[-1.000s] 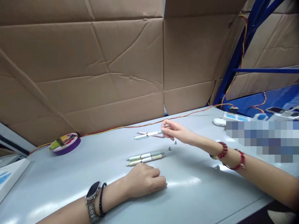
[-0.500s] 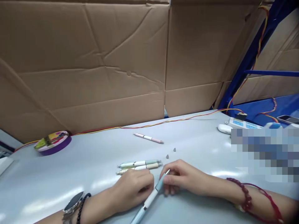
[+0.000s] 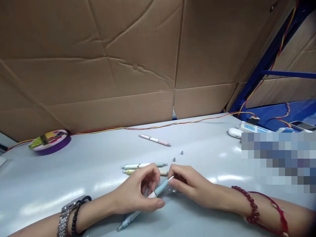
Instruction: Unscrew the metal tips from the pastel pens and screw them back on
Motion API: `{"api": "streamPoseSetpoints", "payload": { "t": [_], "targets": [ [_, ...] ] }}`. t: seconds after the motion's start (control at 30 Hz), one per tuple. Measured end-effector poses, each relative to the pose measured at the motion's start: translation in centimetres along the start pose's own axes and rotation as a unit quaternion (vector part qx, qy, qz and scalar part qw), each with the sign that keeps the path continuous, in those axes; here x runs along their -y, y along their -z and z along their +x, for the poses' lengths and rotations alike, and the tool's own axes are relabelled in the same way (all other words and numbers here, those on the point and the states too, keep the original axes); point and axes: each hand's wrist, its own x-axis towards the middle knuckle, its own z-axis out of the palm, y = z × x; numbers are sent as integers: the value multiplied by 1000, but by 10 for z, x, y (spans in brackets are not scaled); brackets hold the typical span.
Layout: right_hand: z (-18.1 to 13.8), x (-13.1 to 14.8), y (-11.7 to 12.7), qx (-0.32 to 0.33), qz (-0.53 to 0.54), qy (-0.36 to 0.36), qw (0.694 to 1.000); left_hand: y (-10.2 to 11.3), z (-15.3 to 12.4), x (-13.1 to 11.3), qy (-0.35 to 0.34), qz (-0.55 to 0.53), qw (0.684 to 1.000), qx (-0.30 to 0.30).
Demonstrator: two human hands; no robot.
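Observation:
A light-blue and white pen (image 3: 161, 188) slants between my hands, its pale tip up to the right and its clear-blue end low on the left. My right hand (image 3: 189, 181) pinches it close to the tip. Around its middle, my left hand (image 3: 138, 189) has its thumb stretched across in front and its fingers curved behind, with a gap between them. Just behind my hands lie a green-and-white pen (image 3: 142, 165) and a yellow pen (image 3: 128, 171), the latter partly hidden. Two small metal cone-shaped pieces (image 3: 174, 159) rest beyond my right hand.
Farther back lies a pink-and-white pen (image 3: 154, 140). A round purple box (image 3: 53, 144) stands at left. A red-yellow cable (image 3: 148, 127) runs along the cardboard wall (image 3: 123, 82) to a power strip (image 3: 254, 127). A white rounded object (image 3: 234, 132) sits beside it.
My left hand has opened from a curled fist and come around the pen. My right fingers have moved nearer the pen's tip. The camera view has shifted a little.

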Motion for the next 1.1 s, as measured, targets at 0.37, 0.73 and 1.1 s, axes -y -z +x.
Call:
{"api": "streamPoseSetpoints", "payload": {
  "t": [0.37, 0.73, 1.1],
  "targets": [
    [1, -12, 0, -18, -85, 79, 993, -1, 1, -5, 44, 33, 998, 28],
    [3, -17, 8, -22, -191, 220, 956, 1, -5, -6, -10, 192, 978, 76],
    [5, -16, 6, -15, -219, 175, 960, -3, -4, -8, -27, 191, 979, 62]
  ]
}}
